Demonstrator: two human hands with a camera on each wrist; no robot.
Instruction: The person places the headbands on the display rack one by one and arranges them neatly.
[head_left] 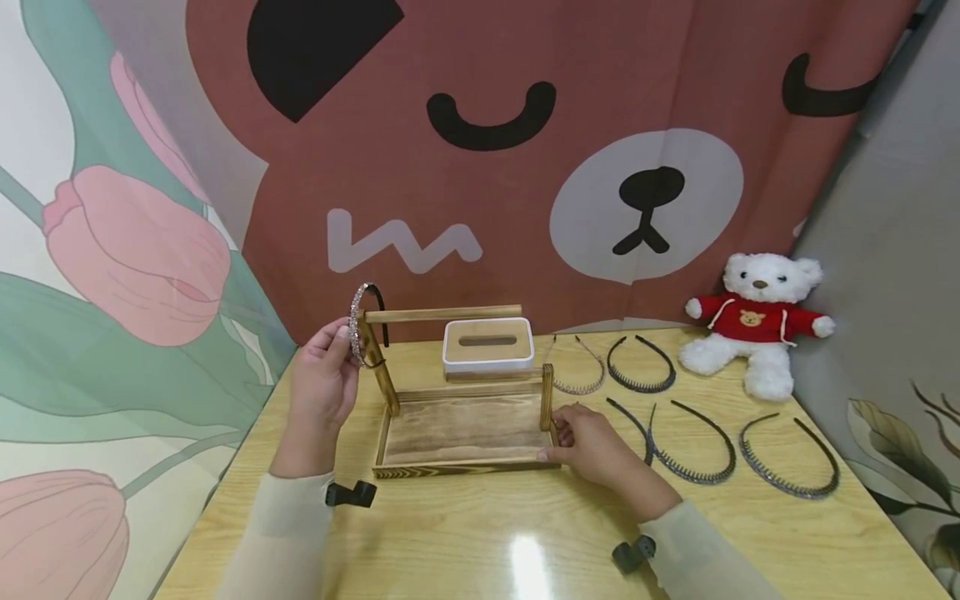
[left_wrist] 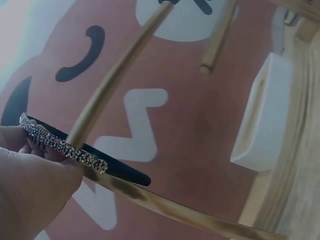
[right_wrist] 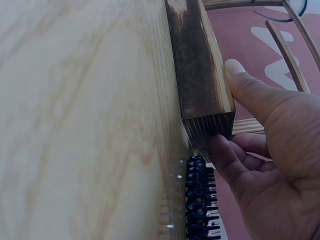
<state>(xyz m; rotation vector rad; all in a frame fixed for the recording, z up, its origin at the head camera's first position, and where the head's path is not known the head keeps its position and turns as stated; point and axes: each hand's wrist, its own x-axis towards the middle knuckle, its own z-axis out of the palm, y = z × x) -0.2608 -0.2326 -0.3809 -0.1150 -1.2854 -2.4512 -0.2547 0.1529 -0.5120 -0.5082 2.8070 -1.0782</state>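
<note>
My left hand (head_left: 321, 383) pinches a black headband (left_wrist: 62, 146) covered with sparkling stones between thumb and fingers. The band encircles the left end of the upper bar (head_left: 442, 314) on a wooden display rack (head_left: 457, 433); in the left wrist view the bar runs away from its stones. My right hand (head_left: 600, 446) grips the front right corner of the rack's base, thumb over the rim and fingers around the side. The dark end of the base edge (right_wrist: 202, 75) shows between thumb and fingers. A shorter post (head_left: 547, 396) carries a lower bar.
Several headbands lie on the table right of the rack, including a toothed black one (head_left: 693, 475) and another at the far right (head_left: 787, 483). A white tissue box (head_left: 487, 362) with a wooden lid sits behind the rack. A white teddy bear (head_left: 761, 325) in red sits at the back right.
</note>
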